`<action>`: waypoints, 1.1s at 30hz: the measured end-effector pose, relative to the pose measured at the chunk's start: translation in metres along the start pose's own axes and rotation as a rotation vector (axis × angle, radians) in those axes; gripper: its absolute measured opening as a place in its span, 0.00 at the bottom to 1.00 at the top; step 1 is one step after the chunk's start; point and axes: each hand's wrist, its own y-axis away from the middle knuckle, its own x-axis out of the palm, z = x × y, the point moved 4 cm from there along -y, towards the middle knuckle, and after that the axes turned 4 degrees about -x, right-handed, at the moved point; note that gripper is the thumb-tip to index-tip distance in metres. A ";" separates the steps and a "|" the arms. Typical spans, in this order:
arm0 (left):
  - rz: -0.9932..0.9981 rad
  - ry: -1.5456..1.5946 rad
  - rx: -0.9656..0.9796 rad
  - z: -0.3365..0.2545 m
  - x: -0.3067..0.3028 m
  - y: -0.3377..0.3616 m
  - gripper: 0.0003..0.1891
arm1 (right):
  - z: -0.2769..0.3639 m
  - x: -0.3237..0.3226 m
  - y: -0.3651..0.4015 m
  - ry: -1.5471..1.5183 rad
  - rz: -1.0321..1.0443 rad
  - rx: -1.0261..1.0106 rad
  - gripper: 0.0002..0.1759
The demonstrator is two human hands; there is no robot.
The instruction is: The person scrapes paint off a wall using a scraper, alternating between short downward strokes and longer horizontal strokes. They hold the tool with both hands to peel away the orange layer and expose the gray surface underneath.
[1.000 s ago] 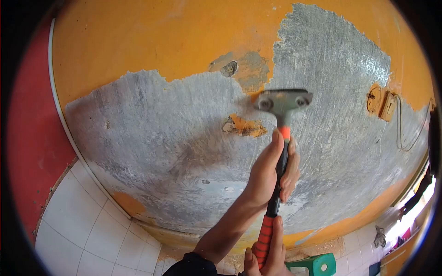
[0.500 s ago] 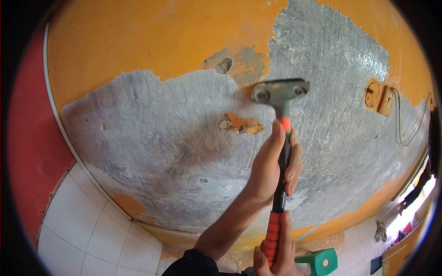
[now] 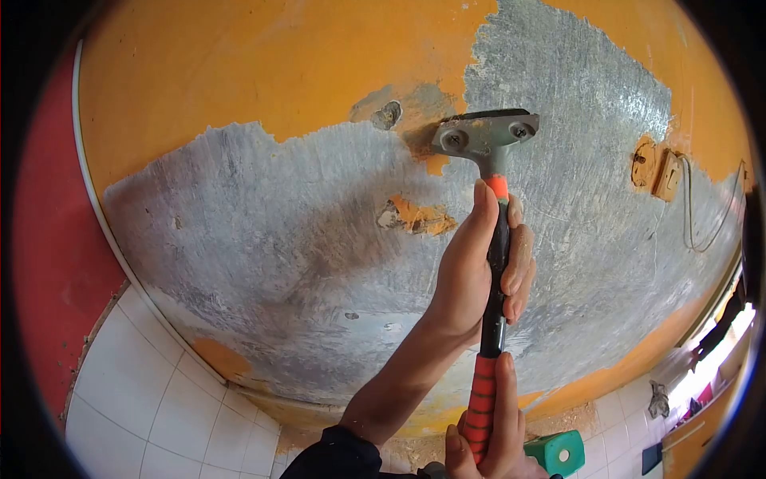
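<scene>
A long-handled scraper point(image 3: 485, 142) with a wide grey head stands nearly upright against the wall point(image 3: 319, 231). Its blade edge rests at or very near the boundary between orange paint point(image 3: 263, 64) and bare grey surface. My left hand point(image 3: 463, 279) is closed around the black upper shaft, thumb along the left side and fingertips showing on the right. Lower down, my right hand point(image 3: 504, 439) grips the red ribbed handle, index finger stretched along it. Just left of the scraper head is a hole point(image 3: 388, 116), and below it an orange-brown damaged patch point(image 3: 423, 215).
A switch box point(image 3: 669, 176) with a hanging cable point(image 3: 691, 223) is on the wall at right. A green stool point(image 3: 558, 453) stands low at right. White tiles point(image 3: 128, 383) and a red wall point(image 3: 56, 263) are at left. Another person's dark sleeve point(image 3: 722, 331) shows at far right.
The scraper has moved up the wall, with both hands moving up along with it. A small orange paint patch now shows below the left part of its head.
</scene>
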 end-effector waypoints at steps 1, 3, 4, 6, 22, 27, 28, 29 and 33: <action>-0.008 -0.021 0.012 -0.002 0.000 -0.001 0.23 | 0.003 -0.001 0.006 -0.002 -0.003 -0.002 0.42; 0.011 -0.013 0.018 0.005 -0.002 0.006 0.23 | -0.004 0.004 0.023 -0.183 0.089 0.370 0.42; 0.005 -0.004 0.009 0.007 -0.003 0.008 0.23 | -0.007 0.004 0.022 -0.182 0.090 0.362 0.42; 0.021 0.022 -0.008 0.005 -0.002 0.005 0.22 | -0.002 0.004 0.017 -0.032 0.059 0.194 0.42; 0.019 0.042 0.027 0.012 -0.005 0.011 0.23 | 0.002 0.002 0.019 -0.065 0.039 0.205 0.42; 0.014 0.051 0.018 0.006 -0.003 0.006 0.22 | 0.002 -0.001 0.011 0.004 0.021 0.063 0.43; 0.000 0.044 0.020 0.011 -0.006 0.010 0.22 | 0.001 0.001 0.018 -0.058 -0.001 0.115 0.43; -0.012 0.036 0.026 0.014 -0.008 0.014 0.22 | -0.001 0.002 0.021 -0.119 -0.018 0.162 0.43; 0.015 0.031 0.033 0.004 -0.005 0.005 0.22 | 0.000 0.003 0.015 -0.033 0.044 0.151 0.43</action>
